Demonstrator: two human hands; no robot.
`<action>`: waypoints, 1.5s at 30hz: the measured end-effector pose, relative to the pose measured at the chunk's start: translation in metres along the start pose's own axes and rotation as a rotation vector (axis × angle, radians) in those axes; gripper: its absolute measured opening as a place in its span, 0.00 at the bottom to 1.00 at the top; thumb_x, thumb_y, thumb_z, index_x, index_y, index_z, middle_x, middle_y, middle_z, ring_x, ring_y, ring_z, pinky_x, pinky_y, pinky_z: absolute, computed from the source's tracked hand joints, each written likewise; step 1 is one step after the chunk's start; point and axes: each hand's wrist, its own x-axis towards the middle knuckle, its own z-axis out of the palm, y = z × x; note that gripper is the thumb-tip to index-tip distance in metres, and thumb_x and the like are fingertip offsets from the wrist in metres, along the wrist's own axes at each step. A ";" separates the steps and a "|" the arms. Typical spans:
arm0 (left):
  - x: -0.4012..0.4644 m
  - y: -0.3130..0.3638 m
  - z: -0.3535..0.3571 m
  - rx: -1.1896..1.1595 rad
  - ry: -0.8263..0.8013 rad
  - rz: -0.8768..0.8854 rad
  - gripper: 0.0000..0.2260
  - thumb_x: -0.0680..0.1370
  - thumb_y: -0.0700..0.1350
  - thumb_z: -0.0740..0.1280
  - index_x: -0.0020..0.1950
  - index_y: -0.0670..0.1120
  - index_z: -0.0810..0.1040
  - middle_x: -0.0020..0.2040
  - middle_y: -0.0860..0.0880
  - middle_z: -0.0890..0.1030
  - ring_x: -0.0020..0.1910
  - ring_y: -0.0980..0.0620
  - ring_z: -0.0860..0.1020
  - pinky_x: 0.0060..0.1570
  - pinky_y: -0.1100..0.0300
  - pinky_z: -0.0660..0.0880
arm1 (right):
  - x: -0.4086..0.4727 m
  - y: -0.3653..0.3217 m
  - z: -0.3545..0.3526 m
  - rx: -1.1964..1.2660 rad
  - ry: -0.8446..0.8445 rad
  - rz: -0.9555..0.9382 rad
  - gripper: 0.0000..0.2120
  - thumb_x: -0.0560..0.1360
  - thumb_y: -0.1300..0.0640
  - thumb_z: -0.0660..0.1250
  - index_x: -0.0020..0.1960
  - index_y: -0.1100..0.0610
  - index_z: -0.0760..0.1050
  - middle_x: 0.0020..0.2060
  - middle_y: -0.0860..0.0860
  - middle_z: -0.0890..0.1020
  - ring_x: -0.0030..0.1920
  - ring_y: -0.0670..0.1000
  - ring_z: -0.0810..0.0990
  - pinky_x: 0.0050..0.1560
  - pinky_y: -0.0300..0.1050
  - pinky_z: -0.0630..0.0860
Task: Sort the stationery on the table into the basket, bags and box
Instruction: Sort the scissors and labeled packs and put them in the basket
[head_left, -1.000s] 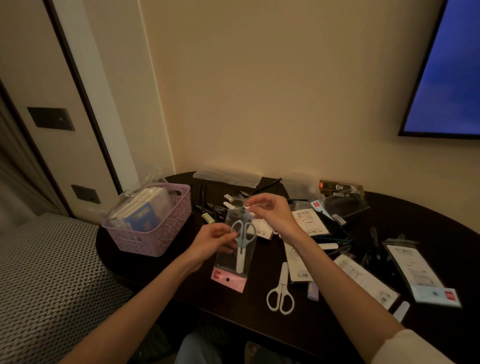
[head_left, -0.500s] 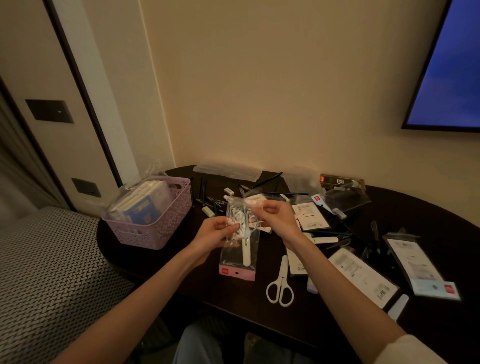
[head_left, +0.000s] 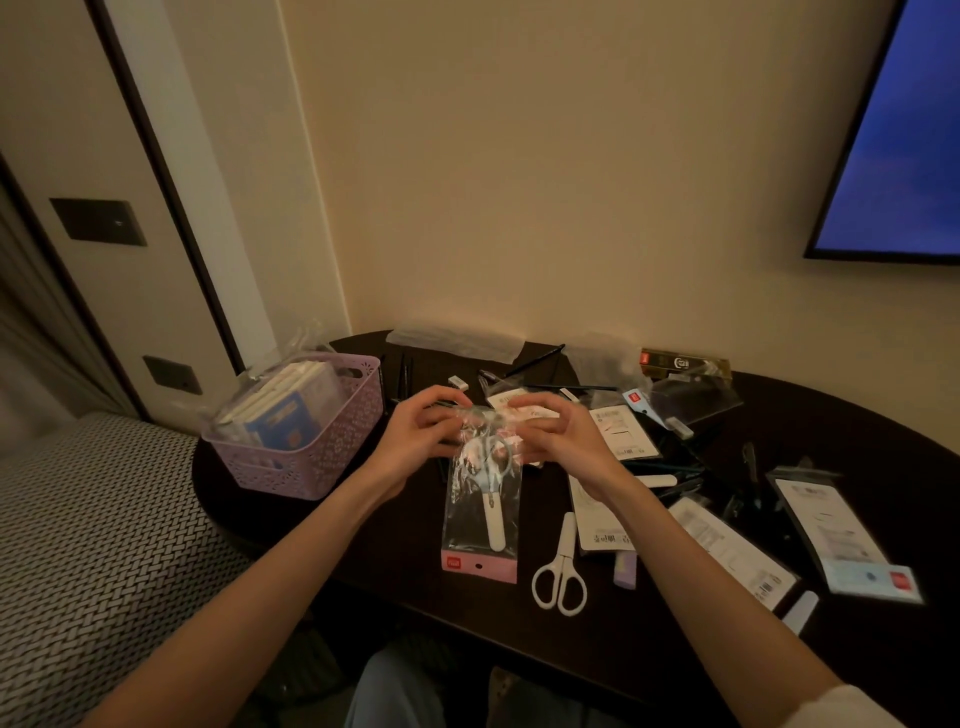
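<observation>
**Scissors bagged, both hands at the opening**

While my left hand (head_left: 423, 428) and right hand (head_left: 553, 434) pinch the top of the clear plastic bag with a pink base (head_left: 480, 512), fingers curled on its edge, the grey-handled scissors (head_left: 488, 483) hang inside it, right of the lilac perforated plastic basket (head_left: 311, 457). Loose white scissors (head_left: 561, 574) lie farther right.

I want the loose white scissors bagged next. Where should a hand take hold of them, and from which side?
Probably at the capped blade. The white scissors lie flat on the table, handle loops toward the person, blade pointing away. Come from above and pinch the narrow straight shaft across its width; its left side is free, while a packet lies close on the right.
</observation>
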 end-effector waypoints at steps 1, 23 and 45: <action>0.000 -0.001 -0.001 0.005 0.001 -0.007 0.08 0.78 0.34 0.64 0.54 0.43 0.78 0.51 0.42 0.83 0.48 0.44 0.83 0.46 0.51 0.82 | -0.001 -0.001 -0.001 0.005 -0.004 -0.013 0.12 0.75 0.68 0.66 0.56 0.57 0.75 0.44 0.55 0.85 0.39 0.53 0.85 0.39 0.44 0.82; 0.007 -0.016 0.021 0.242 0.127 0.035 0.05 0.72 0.40 0.74 0.45 0.44 0.81 0.45 0.46 0.84 0.44 0.51 0.83 0.47 0.57 0.81 | 0.007 0.009 0.002 -0.255 0.220 -0.010 0.10 0.67 0.67 0.75 0.45 0.59 0.77 0.44 0.56 0.83 0.45 0.53 0.83 0.47 0.48 0.81; 0.021 -0.036 0.036 0.353 0.064 0.084 0.12 0.71 0.32 0.74 0.42 0.46 0.73 0.39 0.44 0.80 0.37 0.49 0.82 0.39 0.60 0.80 | -0.012 0.041 -0.013 -0.205 0.217 0.174 0.11 0.72 0.69 0.70 0.53 0.66 0.75 0.40 0.58 0.83 0.39 0.51 0.83 0.37 0.39 0.81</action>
